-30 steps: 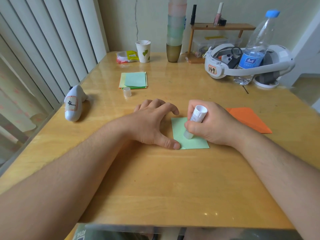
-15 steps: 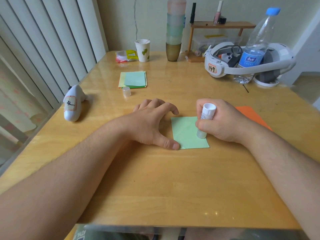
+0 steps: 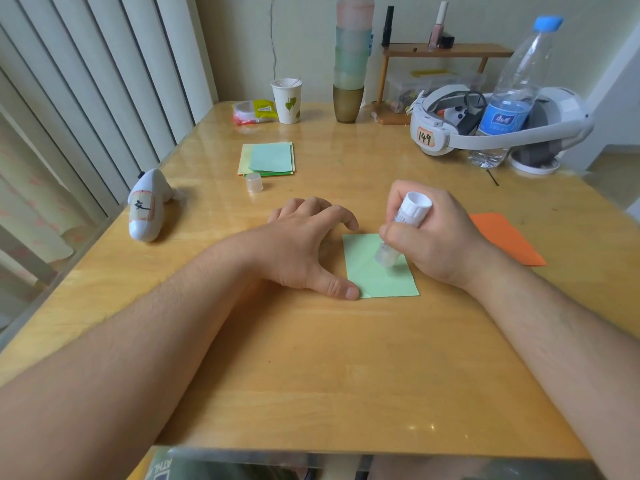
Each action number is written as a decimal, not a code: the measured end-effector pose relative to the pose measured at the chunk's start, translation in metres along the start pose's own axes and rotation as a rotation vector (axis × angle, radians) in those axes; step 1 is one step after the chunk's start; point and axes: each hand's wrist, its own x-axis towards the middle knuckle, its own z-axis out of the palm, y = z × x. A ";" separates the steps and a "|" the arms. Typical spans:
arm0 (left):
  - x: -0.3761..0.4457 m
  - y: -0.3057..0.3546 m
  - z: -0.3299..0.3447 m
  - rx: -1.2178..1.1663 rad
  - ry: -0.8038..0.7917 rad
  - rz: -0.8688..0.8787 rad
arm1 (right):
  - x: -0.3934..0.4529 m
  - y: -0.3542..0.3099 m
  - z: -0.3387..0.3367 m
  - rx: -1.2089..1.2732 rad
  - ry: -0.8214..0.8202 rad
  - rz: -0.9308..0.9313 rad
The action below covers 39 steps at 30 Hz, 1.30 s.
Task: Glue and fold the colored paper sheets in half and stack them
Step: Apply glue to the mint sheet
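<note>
The wooden counter (image 3: 311, 375) fills the view, and both forearms reach in from the near edge. Far right, a white headset (image 3: 502, 129) sits with a clear water bottle (image 3: 512, 95) standing inside its band, and a small wooden shelf (image 3: 446, 51) rises behind it. A tall stack of cups (image 3: 350, 64) stands at the far middle, with a paper cup (image 3: 286, 100) to its left and a small packet (image 3: 254, 111) beside that. At the left edge lies a white controller (image 3: 147, 209).

The left hand (image 3: 304, 247) lies on the counter with fingers spread and loosely bent, thumb tip pressing the near left corner of the light green sheet (image 3: 384, 282), which lies flat at the centre. The right hand (image 3: 433, 237) has its grip wrapped round the glue stick (image 3: 405, 226), tilted, its lower tip down on the middle of the green sheet.

Just right of that hand, an orange sheet (image 3: 505, 237) lies flat. Further away, left of centre, sits the stack of folded sheets (image 3: 268, 159), a pale green one on top. Just near of that stack stands the clear glue cap (image 3: 254, 182), on its own.
</note>
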 end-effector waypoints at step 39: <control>-0.002 0.000 0.000 -0.003 0.002 -0.007 | -0.003 -0.009 -0.008 -0.268 -0.249 0.189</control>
